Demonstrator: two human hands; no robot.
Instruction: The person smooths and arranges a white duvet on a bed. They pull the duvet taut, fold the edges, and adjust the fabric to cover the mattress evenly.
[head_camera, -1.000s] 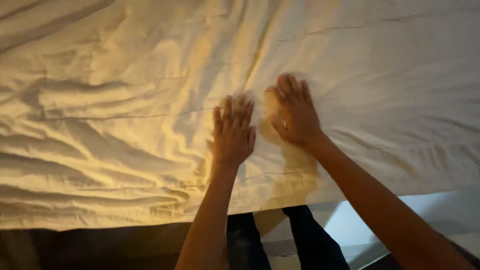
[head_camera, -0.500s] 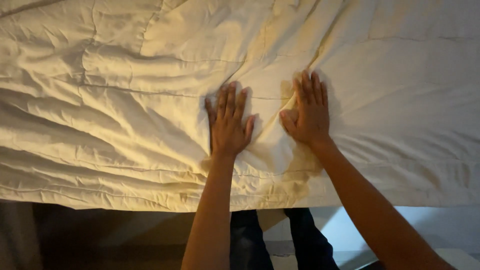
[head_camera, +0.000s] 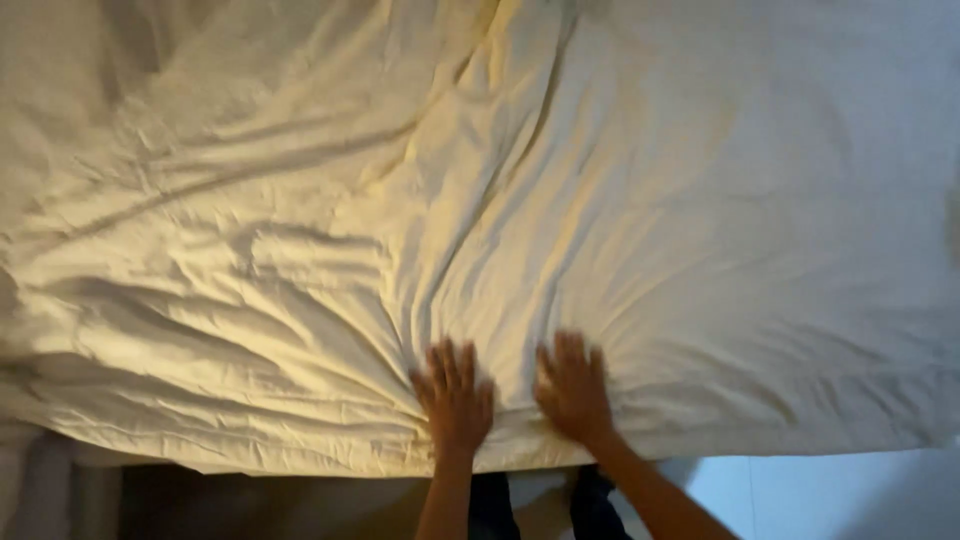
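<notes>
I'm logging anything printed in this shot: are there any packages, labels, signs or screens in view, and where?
None in view. Only a wrinkled cream bedsheet fills the frame, with the left hand and right hand pressed flat on it near its front edge; a strip of pale floor shows below.

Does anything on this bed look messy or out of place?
Yes: the cream bedcover is heavily creased, with folds fanning out from where the left hand and right hand press flat near its front edge. Nothing looks torn or stained.
</notes>
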